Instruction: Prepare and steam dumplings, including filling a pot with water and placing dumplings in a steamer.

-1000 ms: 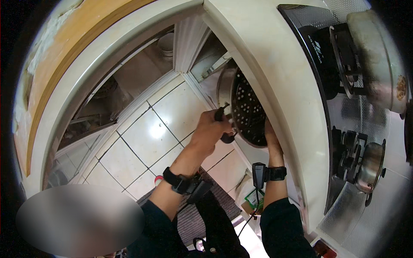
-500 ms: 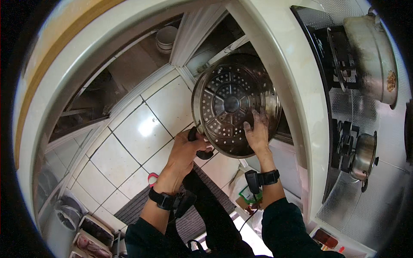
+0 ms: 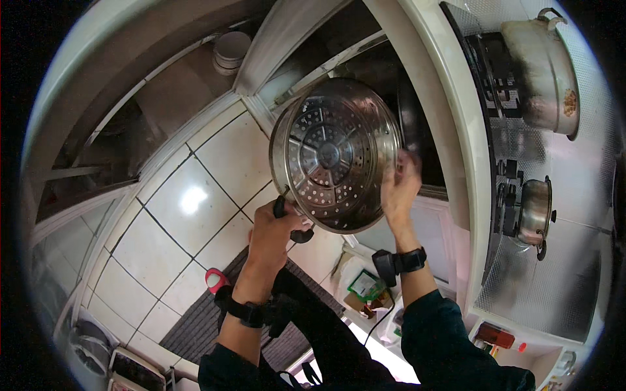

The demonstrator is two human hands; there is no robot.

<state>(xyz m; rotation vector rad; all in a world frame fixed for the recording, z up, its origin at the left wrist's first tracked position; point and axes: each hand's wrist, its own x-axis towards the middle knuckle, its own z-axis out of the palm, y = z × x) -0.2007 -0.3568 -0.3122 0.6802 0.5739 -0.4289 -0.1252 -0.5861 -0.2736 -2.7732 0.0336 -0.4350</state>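
In front of me a large stainless steel steamer pot [image 3: 355, 94] is tilted, its inside facing me. A round perforated steamer plate [image 3: 328, 155] shows inside it, with light coming through many holes. My left hand [image 3: 270, 234] is closed around the black side handle [image 3: 302, 235] at the pot's lower left. My right hand [image 3: 400, 189] is at the right rim, thumb side against the pot wall and fingers curled at its outer edge. These fingertips are slightly blurred. The pot is held off the floor, in front of an open, dark cabinet [image 3: 425, 140].
A white counter edge [image 3: 450, 117] curves along the right, with a gas stove [image 3: 499, 85] carrying a tall pot [image 3: 538, 75] and a small pot [image 3: 536, 212]. Below are tiled floor [image 3: 182, 195], a dark ribbed mat [image 3: 208, 319] and a bag of packages [image 3: 365, 287]. A white bucket [image 3: 231, 51] stands upper left.
The pot has shifted slightly left in view and turned a little. My right hand has moved from the steamer plate's surface to the pot's right rim. My left hand keeps the handle.
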